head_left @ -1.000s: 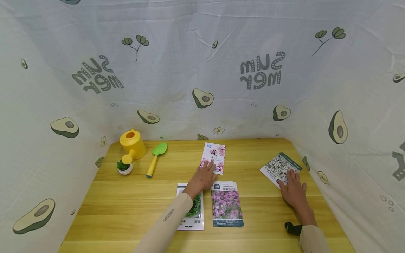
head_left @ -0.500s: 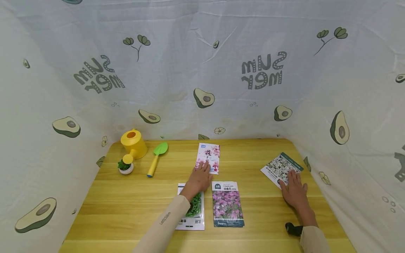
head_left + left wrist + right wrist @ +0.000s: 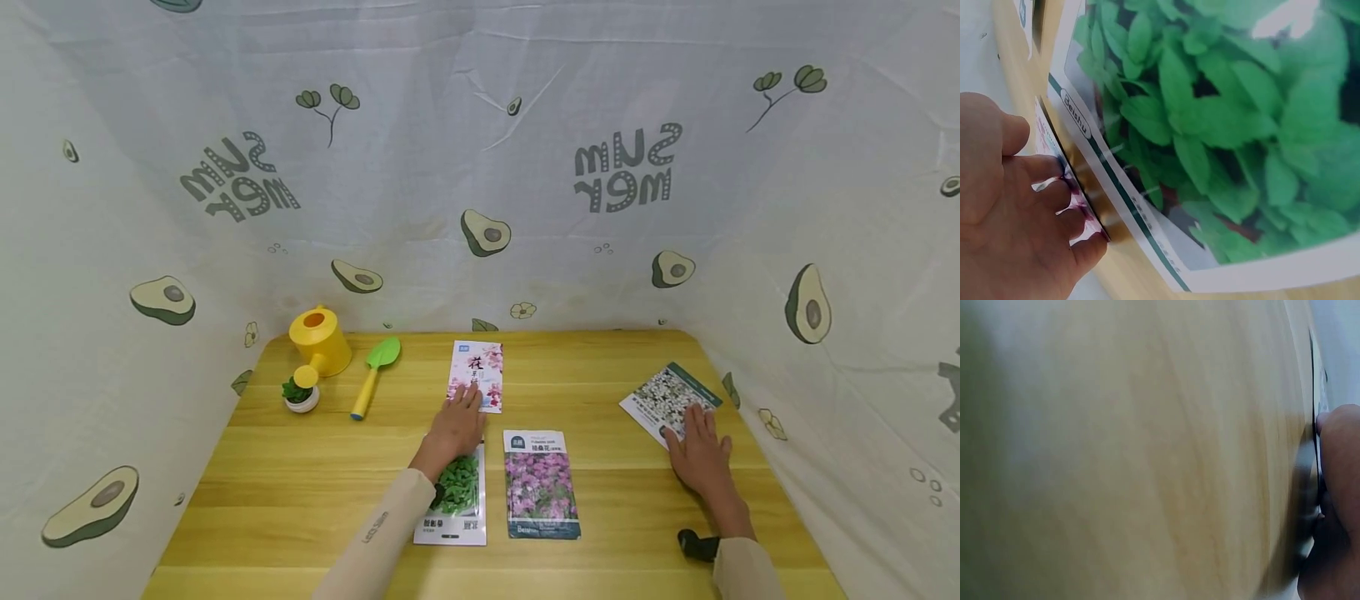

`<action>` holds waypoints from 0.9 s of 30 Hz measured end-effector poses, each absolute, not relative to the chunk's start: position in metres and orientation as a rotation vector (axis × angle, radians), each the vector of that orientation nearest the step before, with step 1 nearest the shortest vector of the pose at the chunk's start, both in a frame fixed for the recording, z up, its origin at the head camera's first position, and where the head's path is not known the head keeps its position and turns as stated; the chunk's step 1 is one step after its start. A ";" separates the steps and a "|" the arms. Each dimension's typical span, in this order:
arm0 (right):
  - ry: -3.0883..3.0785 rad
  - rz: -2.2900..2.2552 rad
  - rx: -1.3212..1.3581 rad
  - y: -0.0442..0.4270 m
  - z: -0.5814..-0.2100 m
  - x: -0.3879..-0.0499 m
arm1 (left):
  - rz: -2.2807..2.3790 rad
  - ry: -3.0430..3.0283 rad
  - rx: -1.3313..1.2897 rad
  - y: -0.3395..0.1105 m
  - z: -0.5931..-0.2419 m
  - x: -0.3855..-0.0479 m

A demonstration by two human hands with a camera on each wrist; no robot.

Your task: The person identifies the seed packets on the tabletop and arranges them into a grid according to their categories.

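My left hand (image 3: pixel 456 423) rests its fingers on the lower part of a white seed packet (image 3: pixel 477 367) with pink blossoms, near the table's back edge. Beneath that wrist lies a seed packet with green leaves (image 3: pixel 459 487), partly covered by the hand and sleeve; its leaf picture fills much of the left wrist view. A seed packet with pink-purple flowers (image 3: pixel 542 485) lies flat to the right of it. On the right side, my right hand (image 3: pixel 702 458) touches the lower right of a tilted white-flower seed packet (image 3: pixel 667 400) with its fingers laid flat.
A yellow watering can (image 3: pixel 321 342) stands at the back left, its spout over a small potted plant (image 3: pixel 302 397). A toy trowel (image 3: pixel 375 377) with a green blade and yellow handle lies beside it. A printed cloth (image 3: pixel 480 167) hangs around the wooden table (image 3: pixel 300 500).
My left hand has slid the pink-blossom packet leftward along the table. The right hand and its white-flower packet stay in place.
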State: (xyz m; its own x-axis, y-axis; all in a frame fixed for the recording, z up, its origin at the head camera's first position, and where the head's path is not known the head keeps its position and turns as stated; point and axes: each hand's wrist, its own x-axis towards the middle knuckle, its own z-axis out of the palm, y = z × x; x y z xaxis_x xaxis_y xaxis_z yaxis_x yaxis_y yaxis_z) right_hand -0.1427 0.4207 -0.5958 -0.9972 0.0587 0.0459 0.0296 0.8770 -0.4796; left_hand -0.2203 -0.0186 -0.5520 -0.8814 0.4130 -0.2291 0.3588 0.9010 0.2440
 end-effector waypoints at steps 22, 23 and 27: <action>-2.944 0.787 -0.033 0.427 -0.605 -0.144 | 0.315 2.873 0.479 -0.036 -0.555 -0.199; -2.945 0.784 -0.031 0.428 -0.607 -0.144 | 0.314 2.875 0.477 -0.037 -0.556 -0.199; -2.929 0.767 -0.025 0.430 -0.614 -0.144 | 0.314 2.896 0.486 -0.039 -0.556 -0.194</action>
